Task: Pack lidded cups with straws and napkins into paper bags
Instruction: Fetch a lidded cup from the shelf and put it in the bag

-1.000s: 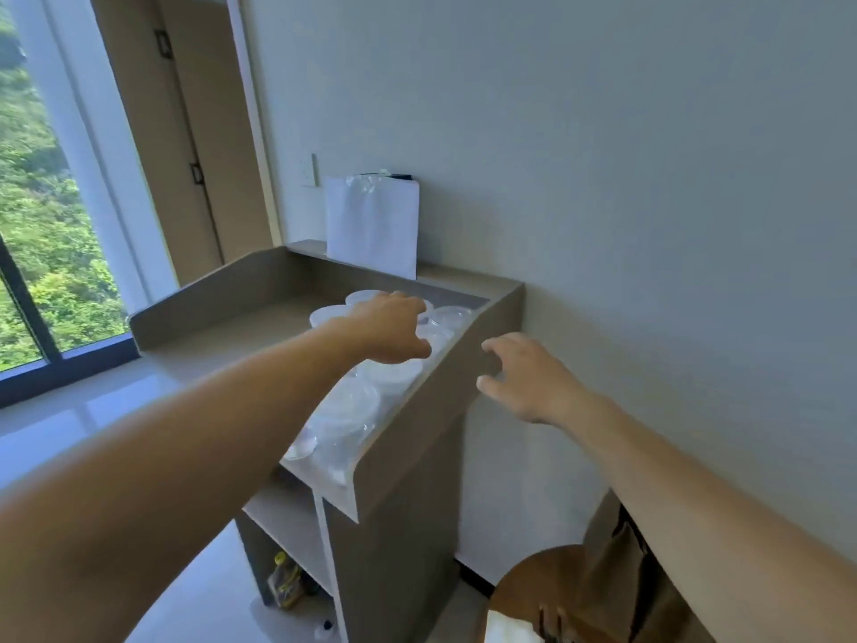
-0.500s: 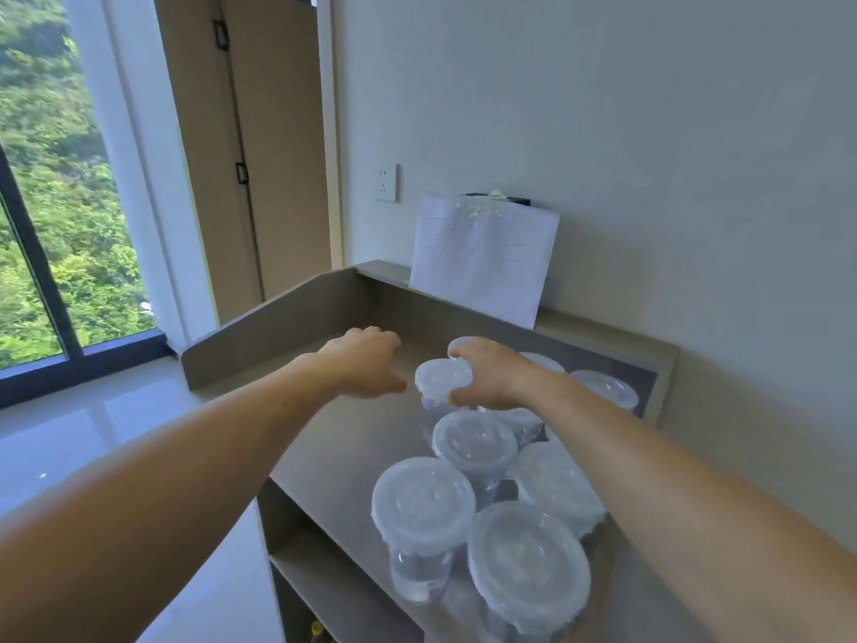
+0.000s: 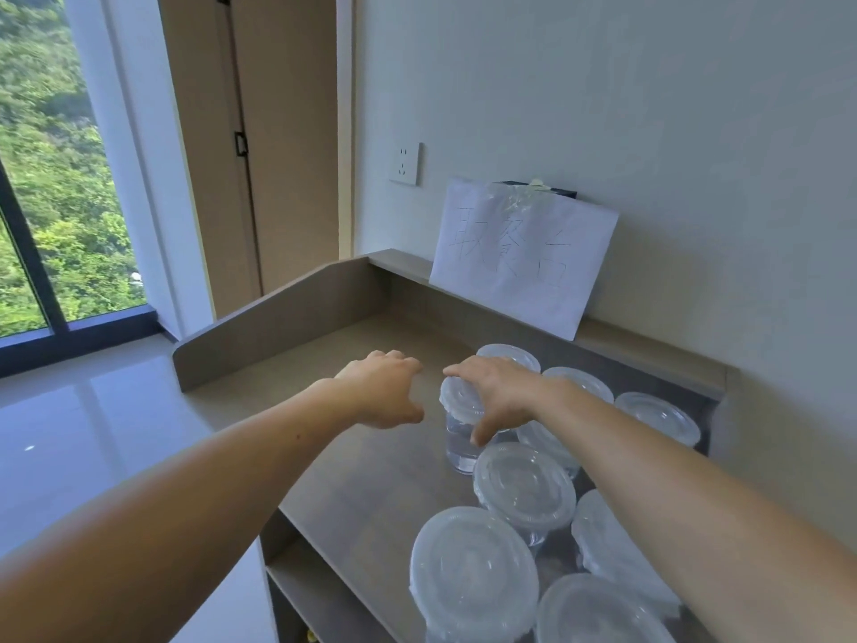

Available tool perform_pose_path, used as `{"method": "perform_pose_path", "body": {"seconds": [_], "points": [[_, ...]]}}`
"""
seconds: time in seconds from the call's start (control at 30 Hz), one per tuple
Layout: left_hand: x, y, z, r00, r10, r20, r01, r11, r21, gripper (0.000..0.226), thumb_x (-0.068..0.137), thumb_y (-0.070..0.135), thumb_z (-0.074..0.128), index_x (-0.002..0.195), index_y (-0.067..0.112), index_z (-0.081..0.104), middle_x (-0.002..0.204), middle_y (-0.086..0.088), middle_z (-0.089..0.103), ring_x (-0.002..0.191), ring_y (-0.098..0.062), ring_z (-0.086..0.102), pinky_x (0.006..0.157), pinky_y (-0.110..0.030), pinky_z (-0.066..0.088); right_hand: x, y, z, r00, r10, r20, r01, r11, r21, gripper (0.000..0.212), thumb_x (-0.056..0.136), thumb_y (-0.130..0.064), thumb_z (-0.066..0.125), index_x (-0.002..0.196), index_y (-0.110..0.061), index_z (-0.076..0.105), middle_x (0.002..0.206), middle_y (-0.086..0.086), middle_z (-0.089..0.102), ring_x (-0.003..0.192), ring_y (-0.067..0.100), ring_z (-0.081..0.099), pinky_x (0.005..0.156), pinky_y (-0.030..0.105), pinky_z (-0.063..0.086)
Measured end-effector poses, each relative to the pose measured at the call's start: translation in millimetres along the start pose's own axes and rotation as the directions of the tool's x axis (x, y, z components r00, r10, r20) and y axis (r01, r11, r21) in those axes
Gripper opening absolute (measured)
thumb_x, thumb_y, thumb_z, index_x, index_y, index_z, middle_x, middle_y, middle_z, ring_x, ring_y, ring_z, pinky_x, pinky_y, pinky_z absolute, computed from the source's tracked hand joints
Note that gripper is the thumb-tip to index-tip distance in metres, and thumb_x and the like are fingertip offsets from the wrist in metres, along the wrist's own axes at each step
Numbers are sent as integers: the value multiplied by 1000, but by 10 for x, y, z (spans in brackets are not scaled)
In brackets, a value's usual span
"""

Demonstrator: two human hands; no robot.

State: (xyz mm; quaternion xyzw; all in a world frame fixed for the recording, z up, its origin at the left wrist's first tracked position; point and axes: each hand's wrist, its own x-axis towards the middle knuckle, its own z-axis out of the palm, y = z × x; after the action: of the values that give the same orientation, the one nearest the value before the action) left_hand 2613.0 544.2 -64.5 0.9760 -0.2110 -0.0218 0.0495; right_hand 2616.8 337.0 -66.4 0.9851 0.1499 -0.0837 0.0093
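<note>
**Top-down grab on a full cup at the edge of a tight cluster**

I start with the counter (image 3: pixel 324 364). Walls rise along its 9 and 12 o'clock sides, but I see no lip on the edge nearest me, so anything knocked toward 7 o'clock could go off to the floor.

The lidded cups (image 3: pixel 524 484) crowd the counter's 3 to 5 o'clock part, with rims touching or just beside one another, and at least some hold clear liquid. The right forearm crosses directly over them. A dropped elbow could tip one into the rest.

The corner cup (image 3: pixel 459 450) stands at the cluster's 10 o'clock, upright and seemingly on the counter. The right hand (image 3: pixel 503 392) grips it from above, with fingers spread across the lid (image 3: pixel 457 403) and the thumb (image 3: pixel 484 429) curled down the wall at 5 o'clock.

My main worry is that the weight will hang from the lid. If it is only pressed on, it may pop and dump the liquid. A hard squeeze on the thin wall could buckle it. The neighbour at its 5 o'clock sits very close, so a slanted lift might drag it over.

The left hand (image 3: pixel 385 392) hangs at the cup's 9 o'clock, loosely curled and holding nothing. It is near enough to bump the cup.

No bag, straw or napkin is in view, so I expect a carry.
</note>
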Motion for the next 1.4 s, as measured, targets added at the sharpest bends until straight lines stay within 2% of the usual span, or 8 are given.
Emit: {"method": "perform_pose_path", "body": {"seconds": [0.17, 0.37, 0.57, 0.7, 0.83, 0.97, 1.17, 1.4], "points": [[4, -25, -33, 1000, -10, 7, 9, 1000, 19, 71, 86, 49, 58, 149, 24, 34, 148, -2, 40, 135, -25, 37, 103, -41, 42, 5, -23, 51, 997, -6, -79, 8, 1000, 16, 106, 61, -47, 85, 149, -36, 27, 143, -7, 39, 136, 21, 33, 110, 39, 34], [59, 18, -352, 997, -14, -79, 17, 999, 34, 68, 85, 47, 60, 146, 24, 38, 144, -2, 44, 130, -26, 42, 96, -41, 45, -186, 63, -190, 969, 63, -241, -11, 977, 212, 107, 57, -44, 85, 147, -33, 30, 139, -6, 37, 127, 18, 40, 92, 30, 38], [213, 578, -859, 974, 128, -188, -122, 992, 42, 63, 88, 47, 57, 143, 21, 41, 140, -4, 48, 124, -26, 47, 90, -38, 45, -935, 380, -737, 866, 199, -459, -63, 953, 296, 109, 55, -41, 84, 149, -34, 29, 139, 3, 37, 129, 22, 38, 101, 37, 41], [201, 1330, -985, 946, 235, -222, -231, 972, 43, 70, 90, 47, 60, 150, 22, 33, 152, -5, 38, 136, -30, 37, 106, -45, 38, -1742, 733, -946, 793, 282, -540, -136, 946, 294, 101, 55, -40, 84, 143, -45, 34, 124, -1, 39, 116, 19, 41, 88, 31, 39], [62, 2268, -921, 901, 356, -246, -353, 934, 56, 70, 85, 45, 64, 147, 23, 39, 147, -4, 44, 130, -28, 44, 97, -42, 42, -2624, 1115, -859, 753, 396, -526, -277, 915, 293, 92, 56, -42, 82, 137, -47, 39, 117, -2, 38, 108, 18, 42, 83, 32, 43], [-118, 3269, -679, 866, 459, -197, -456, 888, 65, 72, 85, 45, 63, 147, 21, 38, 147, -5, 44, 132, -28, 43, 102, -41, 41, -3591, 1538, -487, 731, 510, -454, -377, 856, 354, 92, 52, -48, 78, 133, -51, 37, 115, -6, 37, 107, 17, 43, 75, 30, 42], [-503, 4811, 67, 825, 564, -40, -562, 826, 53, 73, 87, 50, 60, 150, 23, 34, 150, -5, 41, 135, -28, 41, 106, -42, 40, -4978, 2111, 403, 713, 636, -294, -524, 763, 379, 93, 52, -47, 75, 134, -54, 31, 118, -10, 33, 112, 14, 36, 81, 34, 46], [-983, 5892, 1135, 775, 605, 183, -611, 791, -32, 70, 88, 43, 60, 149, 19, 36, 150, -7, 41, 136, -30, 39, 110, -47, 38, -5985, 2533, 1392, 677, 717, -166, -628, 681, 378, 88, 58, -47, 75, 136, -46, 33, 123, -4, 37, 117, 19, 38, 84, 38, 47]]}}
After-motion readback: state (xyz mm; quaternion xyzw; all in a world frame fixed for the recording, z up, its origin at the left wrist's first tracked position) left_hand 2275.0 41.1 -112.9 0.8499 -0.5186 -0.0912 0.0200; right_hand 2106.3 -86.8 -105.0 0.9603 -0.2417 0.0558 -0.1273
